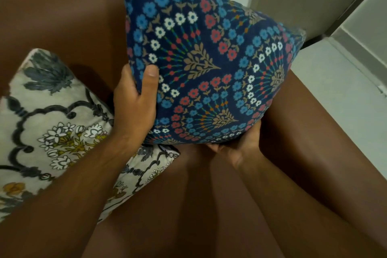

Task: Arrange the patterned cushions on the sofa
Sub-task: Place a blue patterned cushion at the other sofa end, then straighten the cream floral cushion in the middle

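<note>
A navy cushion [205,52] with blue, red and white flowers stands tilted on one corner over the brown sofa [69,19]. My left hand [136,100] grips its left edge, thumb on the front. My right hand [240,144] cups its lower corner from beneath, fingers mostly hidden. A cream cushion [48,123] with dark grey scrolls and yellow-white flowers lies on the seat at the left, partly under my left forearm.
The sofa's right armrest [326,136] runs along the right side. Beyond it are a pale floor [335,73] and a grey wall with a skirting edge [360,33]. The sofa back rises at the upper left.
</note>
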